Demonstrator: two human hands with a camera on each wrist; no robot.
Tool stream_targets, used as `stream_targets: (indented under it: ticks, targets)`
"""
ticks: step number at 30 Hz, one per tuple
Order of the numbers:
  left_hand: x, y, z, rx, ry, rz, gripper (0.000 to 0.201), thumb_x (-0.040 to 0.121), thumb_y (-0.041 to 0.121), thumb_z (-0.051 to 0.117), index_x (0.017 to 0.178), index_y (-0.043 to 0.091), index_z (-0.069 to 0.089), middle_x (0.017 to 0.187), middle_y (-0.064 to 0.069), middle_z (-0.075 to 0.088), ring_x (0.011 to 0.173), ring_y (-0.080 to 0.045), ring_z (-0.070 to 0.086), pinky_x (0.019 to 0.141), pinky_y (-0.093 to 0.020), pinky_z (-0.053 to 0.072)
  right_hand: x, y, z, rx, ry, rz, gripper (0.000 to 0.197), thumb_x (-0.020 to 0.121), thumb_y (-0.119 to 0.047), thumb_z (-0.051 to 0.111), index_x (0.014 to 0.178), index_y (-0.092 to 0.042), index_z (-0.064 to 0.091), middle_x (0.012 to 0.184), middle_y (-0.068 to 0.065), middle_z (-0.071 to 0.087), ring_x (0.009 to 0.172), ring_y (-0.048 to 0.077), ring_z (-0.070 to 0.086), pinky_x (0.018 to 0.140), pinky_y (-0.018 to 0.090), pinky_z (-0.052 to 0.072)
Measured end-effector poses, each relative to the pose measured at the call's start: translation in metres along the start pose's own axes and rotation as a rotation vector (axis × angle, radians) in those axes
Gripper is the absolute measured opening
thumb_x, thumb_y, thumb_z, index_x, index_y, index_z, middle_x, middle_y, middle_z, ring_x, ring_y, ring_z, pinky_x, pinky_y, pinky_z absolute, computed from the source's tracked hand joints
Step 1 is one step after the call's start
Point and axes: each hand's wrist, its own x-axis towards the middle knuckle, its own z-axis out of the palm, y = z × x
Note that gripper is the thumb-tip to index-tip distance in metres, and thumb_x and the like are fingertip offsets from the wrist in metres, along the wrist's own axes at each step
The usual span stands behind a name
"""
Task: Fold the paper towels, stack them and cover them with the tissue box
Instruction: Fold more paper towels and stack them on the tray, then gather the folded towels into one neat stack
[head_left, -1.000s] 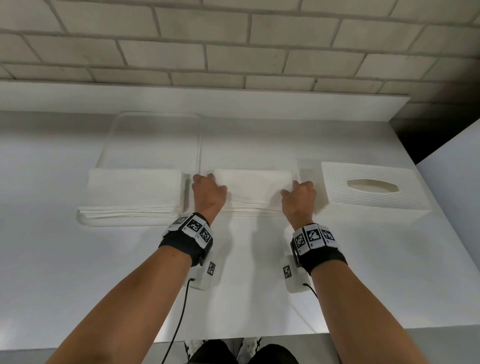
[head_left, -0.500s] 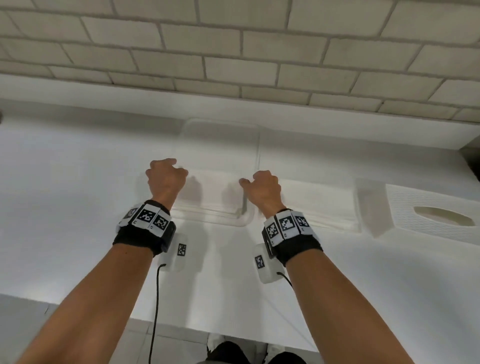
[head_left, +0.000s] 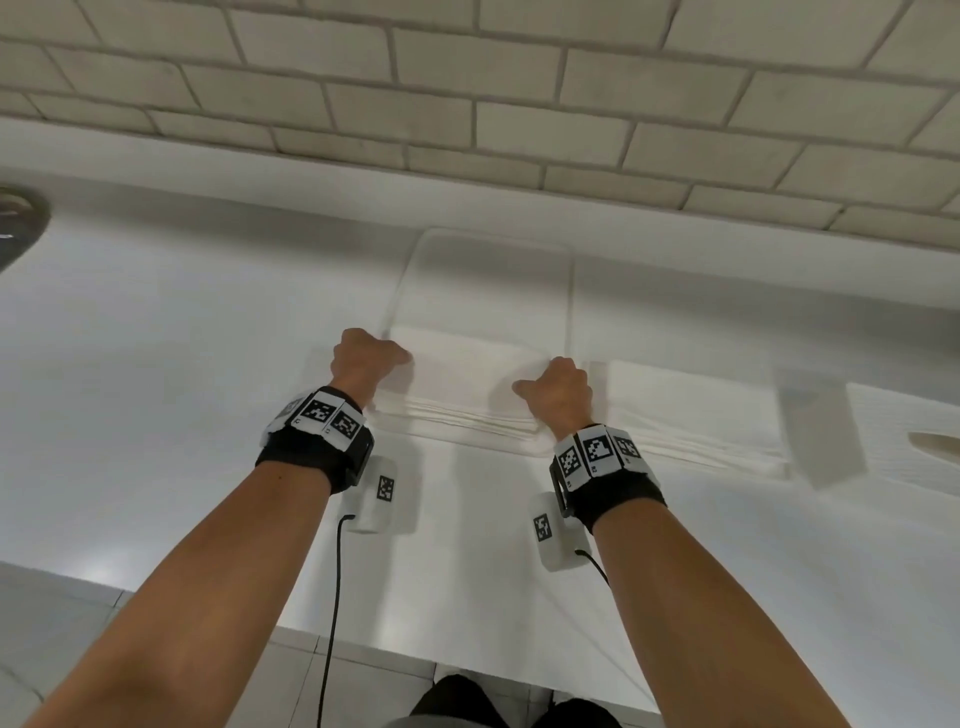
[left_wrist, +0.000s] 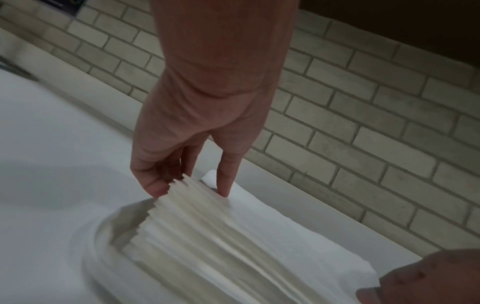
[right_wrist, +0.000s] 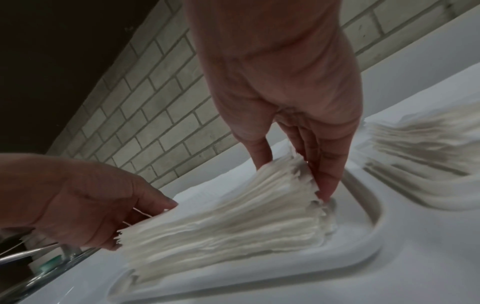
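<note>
A stack of folded white paper towels (head_left: 467, 387) lies in the near part of a shallow white tray (head_left: 488, 270). My left hand (head_left: 384, 358) pinches the stack's left end between thumb and fingers, seen close in the left wrist view (left_wrist: 191, 189). My right hand (head_left: 545, 389) grips the right end, its fingers (right_wrist: 324, 185) curled down the stack's side. A second folded stack (head_left: 691, 415) lies on the counter just right of the tray. The white tissue box (head_left: 904, 441) stands further right, blurred and cut by the frame edge.
A brick wall (head_left: 519, 104) rises behind the white counter (head_left: 182, 338). A metal fixture (head_left: 15, 223) shows at the far left edge, and chrome parts (right_wrist: 26, 255) appear low in the right wrist view. The counter's front edge (head_left: 415, 649) is near my body.
Both hands left the stack beside the tissue box and moved left to the stack in the tray, now gripping its two ends. My view swung left too.
</note>
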Motion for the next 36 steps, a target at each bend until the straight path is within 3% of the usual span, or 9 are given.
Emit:
stream_targets:
  ticks: [12,14,18,21,24,26,30,32,36]
  targets:
    - [-0.005,0.007,-0.014,-0.237,-0.186,-0.010,0.049,0.070,0.011,0.080,0.113,-0.006,0.063,0.124,-0.026,0.061,0.122,-0.043,0.055,0.098,-0.053,0.045,0.001,0.002,0.005,0.010,0.035,0.008,0.034,0.087,-0.020,0.065,0.112,0.000,0.055,0.113,0.015,0.062,0.104,0.034,0.060,0.072,0.030,0.040]
    - [-0.007,0.007,-0.015,-0.267,-0.231,0.007,0.042,0.072,0.011,0.077,0.109,-0.003,0.064,0.117,-0.023,0.063,0.124,-0.042,0.053,0.095,-0.042,0.045,0.001,0.002,0.005,0.021,0.032,0.010,0.033,0.086,-0.020,0.066,0.110,0.001,0.056,0.112,0.014,0.063,0.094,0.031,0.059,0.071,0.030,0.040]
    - [-0.014,0.010,-0.019,-0.255,-0.353,0.043,0.060,0.062,0.026,0.079,0.113,-0.001,0.062,0.095,-0.010,0.061,0.084,-0.026,0.061,0.069,-0.027,0.041,0.003,0.003,0.002,0.071,0.011,0.029,0.039,0.085,-0.021,0.070,0.113,0.002,0.057,0.115,0.015,0.065,0.103,0.031,0.062,0.072,0.029,0.043]
    - [-0.014,0.010,-0.020,-0.248,-0.418,0.068,0.069,0.047,0.028,0.081,0.110,0.001,0.068,0.104,-0.015,0.071,0.090,-0.029,0.065,0.077,-0.035,0.045,0.002,0.004,-0.001,0.104,-0.001,0.027,0.037,0.085,-0.019,0.069,0.112,0.005,0.058,0.113,0.016,0.066,0.105,0.032,0.063,0.073,0.030,0.045]
    - [-0.034,0.021,-0.028,-0.310,-0.431,0.102,0.062,0.055,0.023,0.081,0.110,-0.004,0.068,0.110,-0.022,0.071,0.088,-0.029,0.065,0.079,-0.037,0.045,0.000,0.006,-0.008,0.162,0.003,-0.003,0.045,0.087,-0.029,0.065,0.116,0.004,0.057,0.112,0.014,0.064,0.109,0.032,0.061,0.081,0.032,0.048]
    - [-0.054,0.033,-0.033,-0.375,-0.458,0.152,0.049,0.067,0.017,0.077,0.110,-0.004,0.068,0.109,-0.021,0.071,0.090,-0.029,0.067,0.082,-0.037,0.048,0.000,0.008,-0.015,0.254,0.033,-0.018,0.057,0.090,-0.049,0.055,0.122,-0.002,0.057,0.117,0.016,0.060,0.115,0.032,0.057,0.093,0.037,0.046]
    - [-0.096,0.059,-0.035,-0.479,-0.571,0.243,0.026,0.078,0.009,0.069,0.102,0.001,0.070,0.095,-0.012,0.075,0.081,-0.023,0.073,0.070,-0.027,0.056,0.000,0.014,-0.037,0.622,0.046,0.028,0.062,0.093,-0.065,0.027,0.077,-0.014,0.058,0.098,0.011,0.062,0.098,0.029,0.061,0.095,0.044,0.050]
    - [-0.117,0.070,-0.035,-0.501,-0.639,0.282,0.012,0.081,0.008,0.065,0.092,0.007,0.070,0.082,-0.006,0.075,0.069,-0.019,0.072,0.060,-0.023,0.055,-0.004,0.020,-0.052,0.911,-0.014,0.063,0.066,0.095,-0.064,0.024,0.099,-0.012,0.065,0.097,0.007,0.068,0.101,0.027,0.064,0.092,0.040,0.052]
    - [-0.153,0.087,-0.036,-0.609,-0.741,0.338,0.019,0.080,0.012,0.064,0.098,0.008,0.071,0.093,-0.007,0.074,0.083,-0.025,0.070,0.079,-0.033,0.052,-0.017,0.050,-0.085,1.266,-0.168,0.041,0.067,0.095,-0.066,0.016,0.119,-0.024,0.062,0.104,0.000,0.071,0.104,0.024,0.065,0.091,0.038,0.053]
